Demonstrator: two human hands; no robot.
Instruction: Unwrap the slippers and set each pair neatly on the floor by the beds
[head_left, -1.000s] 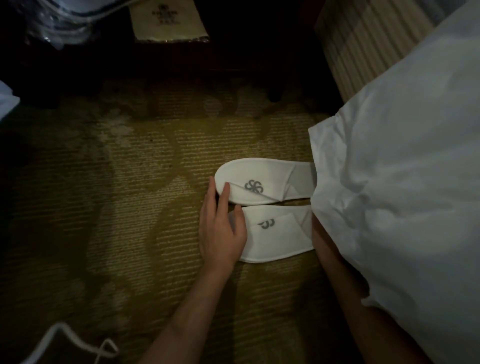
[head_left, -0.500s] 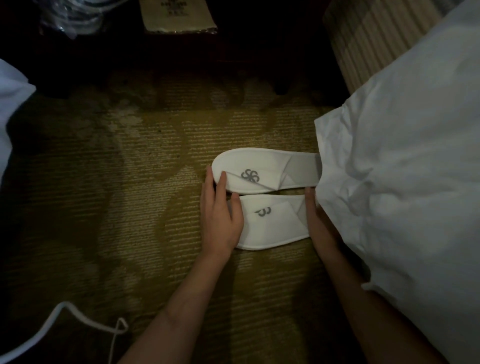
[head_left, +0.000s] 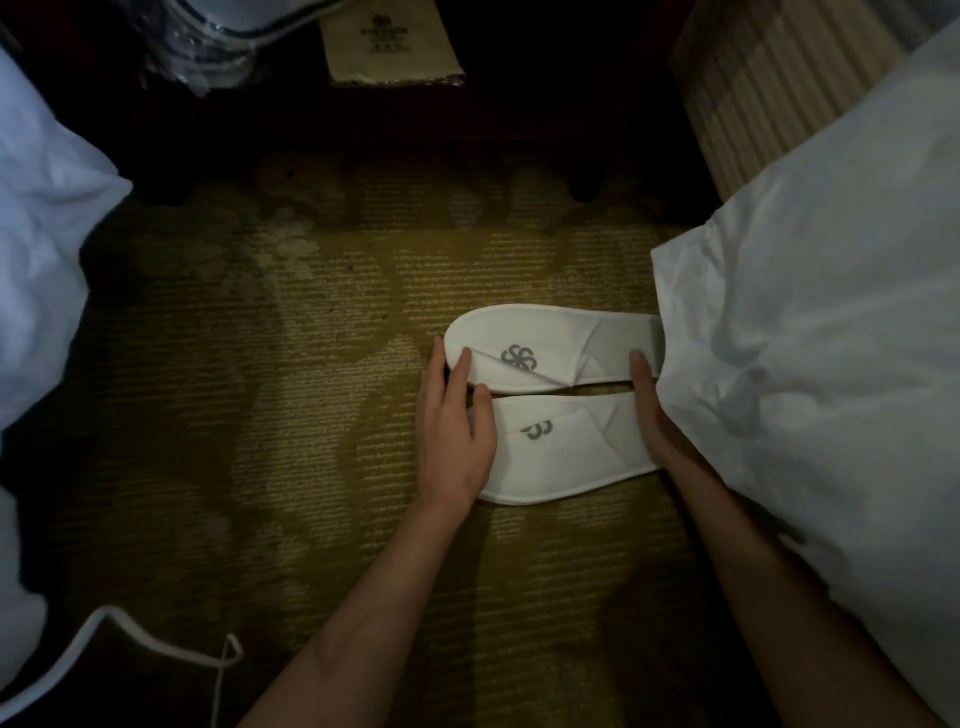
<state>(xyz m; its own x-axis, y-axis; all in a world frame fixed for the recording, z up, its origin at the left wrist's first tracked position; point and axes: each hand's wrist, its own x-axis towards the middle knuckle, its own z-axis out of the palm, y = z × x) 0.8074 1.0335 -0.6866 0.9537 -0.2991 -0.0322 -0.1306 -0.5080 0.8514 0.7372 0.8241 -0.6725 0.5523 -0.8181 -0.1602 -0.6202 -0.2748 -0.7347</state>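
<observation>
Two white slippers with grey logos lie side by side on the patterned carpet, toes pointing left. The far slipper (head_left: 540, 348) touches the near slipper (head_left: 566, 449). My left hand (head_left: 452, 431) lies flat against their toe ends, fingers spread over both. At the heel ends, my right hand (head_left: 649, 400) presses against them, partly tucked under the white duvet (head_left: 821, 364) of the right bed. Neither hand grips anything.
A second bed's white bedding (head_left: 41, 249) hangs at the left. A dark nightstand stands at the back with a beige wrapped packet (head_left: 389, 41) and clear plastic (head_left: 208, 47). A white cord (head_left: 130, 631) lies on the carpet at the lower left.
My right hand has come out from under the duvet to the slippers' heel ends. The two slippers now lie closer together and more even. The camera has shifted, showing the left bed.
</observation>
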